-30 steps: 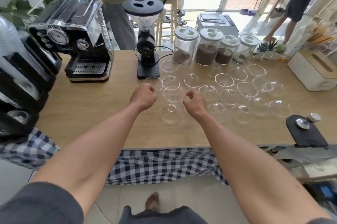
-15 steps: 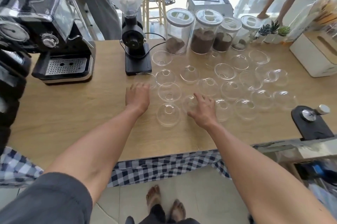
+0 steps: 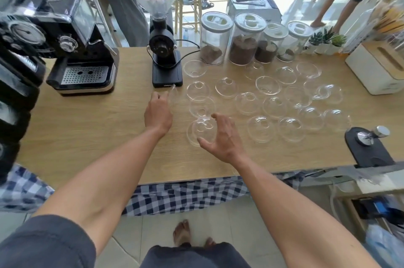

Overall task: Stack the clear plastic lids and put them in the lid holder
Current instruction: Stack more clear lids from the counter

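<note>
Several clear dome lids (image 3: 286, 97) lie spread over the right half of the wooden counter (image 3: 91, 132). My left hand (image 3: 158, 112) pinches the edge of one clear lid (image 3: 172, 95), tilting it up just in front of the grinder base. With thumb and fingers curled, my right hand (image 3: 223, 136) grips another clear lid (image 3: 202, 130). This lid overlaps the nearest lid on the counter, and I cannot tell whether they touch. I cannot pick out a lid holder.
An espresso machine (image 3: 72, 49) stands at the back left and a black grinder (image 3: 162, 49) at the back centre. Jars of coffee (image 3: 242, 42) line the back. A white box (image 3: 376, 71) and a tamper on a black mat (image 3: 369, 143) are on the right. People stand beyond the counter.
My left hand has reached forward and tipped up the lid by the grinder. My right hand has taken a lid and carried it left over the nearest lid. The camera has come closer.
</note>
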{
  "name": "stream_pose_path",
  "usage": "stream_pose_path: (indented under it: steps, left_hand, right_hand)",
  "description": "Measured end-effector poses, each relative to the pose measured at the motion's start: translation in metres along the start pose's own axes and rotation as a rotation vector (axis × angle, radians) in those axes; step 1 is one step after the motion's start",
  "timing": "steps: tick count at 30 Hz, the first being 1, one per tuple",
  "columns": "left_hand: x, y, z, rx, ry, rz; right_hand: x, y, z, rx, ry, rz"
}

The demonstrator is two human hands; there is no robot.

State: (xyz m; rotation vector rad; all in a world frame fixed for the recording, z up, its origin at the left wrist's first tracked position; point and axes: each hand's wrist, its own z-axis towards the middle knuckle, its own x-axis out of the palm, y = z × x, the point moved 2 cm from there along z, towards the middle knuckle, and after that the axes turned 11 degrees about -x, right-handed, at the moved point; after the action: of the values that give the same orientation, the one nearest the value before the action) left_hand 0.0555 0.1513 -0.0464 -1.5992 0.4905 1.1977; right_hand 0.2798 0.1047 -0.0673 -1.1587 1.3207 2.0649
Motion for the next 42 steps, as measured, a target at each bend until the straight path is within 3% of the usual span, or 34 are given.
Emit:
stream_pose_path:
  steps: [4, 8, 14, 20, 29, 35, 39, 42]
  left_hand:
    - [-0.018, 0.0, -0.014, -0.048, -0.094, -0.154]
    - [-0.034, 0.003, -0.026, -0.209, -0.109, -0.426]
    - [-0.033, 0.017, -0.044, -0.47, 0.078, -0.822]
    - [-0.016, 0.016, -0.077, -0.595, 0.287, -1.01]
    - [0.018, -0.002, -0.114, -0.712, 0.454, -1.017]
    - [0.036, 0.006, -0.116, -0.748, 0.46, -0.85]
    - [0.032, 0.013, -0.089, -0.652, 0.269, -0.431]
    - [0.029, 0.005, -0.051, -0.484, 0.2, -0.329]
  right_hand:
    - [0.013, 0.009, -0.002, -0.005, 0.032, 0.018]
    - [0.023, 0.014, -0.008, -0.005, 0.073, 0.037]
    - [0.029, 0.017, -0.014, 0.042, 0.11, 0.081]
    - [0.01, 0.015, -0.026, 0.132, 0.022, 0.15]
    - [-0.022, -0.019, -0.029, 0.252, -0.044, 0.161]
    - [-0.022, -0.026, -0.023, 0.255, -0.049, 0.179]
    - [-0.021, -0.028, -0.005, 0.233, -0.042, 0.15]
    - [-0.019, -0.032, 0.016, 0.178, -0.004, 0.114]
